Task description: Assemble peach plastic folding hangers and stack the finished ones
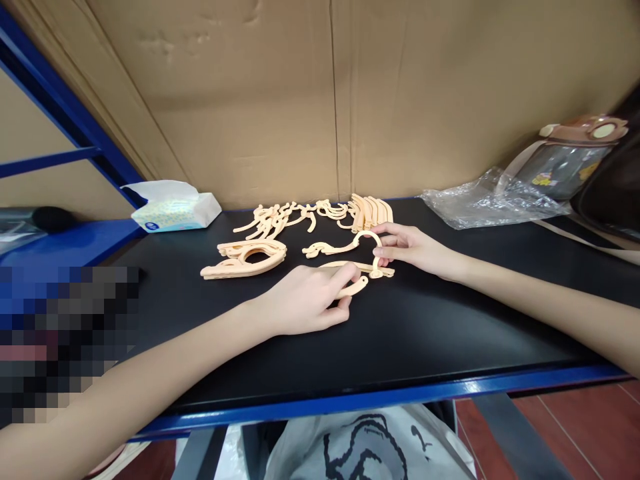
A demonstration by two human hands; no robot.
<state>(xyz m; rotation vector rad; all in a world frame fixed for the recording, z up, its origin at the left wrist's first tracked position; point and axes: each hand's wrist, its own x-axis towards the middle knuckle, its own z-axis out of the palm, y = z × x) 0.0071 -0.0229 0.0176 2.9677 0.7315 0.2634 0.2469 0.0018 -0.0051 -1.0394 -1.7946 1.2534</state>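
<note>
Cream plastic parts that look like pieces of folding clothes hangers lie on a black tabletop (450, 320). My right hand (407, 248) pinches a curved hanger hook (369, 235) between thumb and fingers at its right side. In my left hand (317, 297) is a short curved hanger arm (356, 288), its holed end sticking out past the fingers. Another long hanger arm (387, 272) lies behind the left fingers, by the hook's lower end. Just beyond the left hand rests a wavy hook piece (330, 249). Folded hangers (245, 260) are stacked to the left.
Loose hooks (270, 220) and a pile of hanger arms (373, 212) lie at the back against the cardboard (240, 100). A tissue pack (175, 210) stands back left. Clear plastic wrap (480, 203) and a bottle (565, 163) are back right. A blue edge (400, 392) runs along the front.
</note>
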